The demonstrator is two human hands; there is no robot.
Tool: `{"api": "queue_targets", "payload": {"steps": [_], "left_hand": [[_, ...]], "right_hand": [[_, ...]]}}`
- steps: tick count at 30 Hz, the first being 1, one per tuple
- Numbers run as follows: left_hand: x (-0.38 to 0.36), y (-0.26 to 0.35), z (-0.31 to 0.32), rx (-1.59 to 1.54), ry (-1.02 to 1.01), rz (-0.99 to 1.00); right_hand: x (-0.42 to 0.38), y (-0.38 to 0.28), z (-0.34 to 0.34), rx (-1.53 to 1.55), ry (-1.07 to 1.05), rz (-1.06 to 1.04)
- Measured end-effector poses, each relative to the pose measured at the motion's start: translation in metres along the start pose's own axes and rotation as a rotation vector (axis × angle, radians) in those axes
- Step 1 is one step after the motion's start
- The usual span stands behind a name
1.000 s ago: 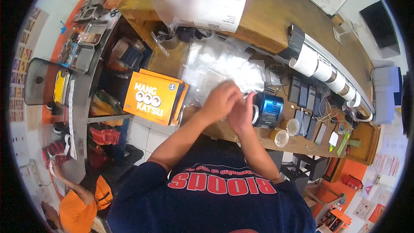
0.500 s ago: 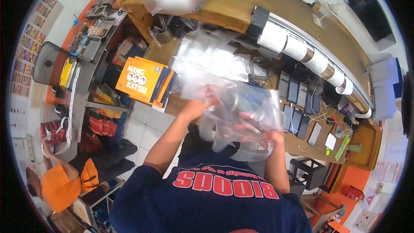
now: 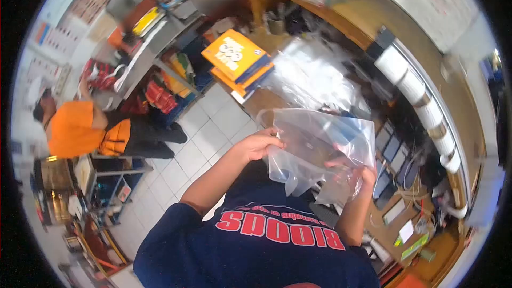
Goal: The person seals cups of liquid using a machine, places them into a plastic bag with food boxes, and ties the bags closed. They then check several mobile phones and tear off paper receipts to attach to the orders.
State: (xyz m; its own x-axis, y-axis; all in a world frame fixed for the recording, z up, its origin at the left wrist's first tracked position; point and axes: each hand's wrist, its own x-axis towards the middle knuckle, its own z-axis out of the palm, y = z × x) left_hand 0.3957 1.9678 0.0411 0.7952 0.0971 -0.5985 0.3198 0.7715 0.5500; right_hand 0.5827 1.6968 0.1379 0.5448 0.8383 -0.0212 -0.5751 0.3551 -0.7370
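A clear plastic bag (image 3: 314,133) is spread between my two hands, in front of my dark blue shirt (image 3: 256,256). My left hand (image 3: 262,144) pinches its left edge between thumb and fingers. On the other side my right hand (image 3: 360,175) holds the bag's right part, its fingers showing through the film. Just beyond lies a heap of clear plastic bags (image 3: 314,72) on the wooden desk (image 3: 264,101). Left of this heap stands a stack of orange boxes (image 3: 234,56) with white lettering.
Several phones (image 3: 394,152) with tangled cables lie on the desk to the right. Paper rolls (image 3: 421,96) line a rail along the shelf. At left, a person in an orange top (image 3: 74,128) is by a counter, above the white tiled floor (image 3: 197,128).
The view has swung to the left, bringing more of the person in orange into sight. The bag, blurred and bunched before, is now spread wider between my hands.
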Motion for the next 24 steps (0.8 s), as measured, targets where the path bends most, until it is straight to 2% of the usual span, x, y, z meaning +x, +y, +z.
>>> {"api": "queue_targets", "payload": {"steps": [1, 3, 6, 7, 9, 12, 13, 15, 16, 18, 22, 24], "left_hand": [[-0.002, 0.0, -0.014, -0.013, 0.018, 0.039], [-0.013, 0.001, -0.045, -0.164, -0.005, 0.204], [-0.043, -0.004, -0.067, -0.198, 0.196, 0.29], [-0.053, -0.007, -0.066, -0.218, 0.234, 0.332], [-0.076, -0.006, -0.065, -0.015, 0.203, 0.291], [-0.096, -0.01, -0.087, 0.104, 0.278, 0.38], [-0.102, -0.009, -0.104, 0.096, 0.285, 0.388], [-0.119, 0.002, -0.142, -0.052, 0.233, 0.429], [-0.127, 0.005, -0.149, -0.055, 0.233, 0.436], [-0.141, 0.011, -0.158, -0.271, 0.195, 0.468], [-0.151, 0.015, -0.175, -0.278, 0.162, 0.435], [-0.143, 0.006, -0.184, -0.02, 0.411, 0.423]], "right_hand": [[0.003, -0.002, 0.004, -0.002, -0.043, 0.013], [0.013, -0.009, 0.012, -0.339, 0.057, -0.034], [0.031, 0.016, 0.036, -0.3, -0.086, -0.058], [0.03, 0.026, 0.045, -0.316, -0.007, -0.015], [0.048, 0.046, 0.072, -0.341, 0.02, 0.044], [0.06, 0.061, 0.088, -0.287, 0.044, 0.039], [0.063, 0.064, 0.099, -0.29, 0.032, 0.044], [0.07, 0.068, 0.122, -0.258, 0.179, 0.03], [0.075, 0.075, 0.123, -0.298, 0.175, 0.054], [0.08, 0.088, 0.132, -0.32, 0.164, 0.067], [0.09, 0.103, 0.145, -0.353, 0.179, 0.085], [0.097, 0.112, 0.139, -0.362, 0.19, 0.079]]}}
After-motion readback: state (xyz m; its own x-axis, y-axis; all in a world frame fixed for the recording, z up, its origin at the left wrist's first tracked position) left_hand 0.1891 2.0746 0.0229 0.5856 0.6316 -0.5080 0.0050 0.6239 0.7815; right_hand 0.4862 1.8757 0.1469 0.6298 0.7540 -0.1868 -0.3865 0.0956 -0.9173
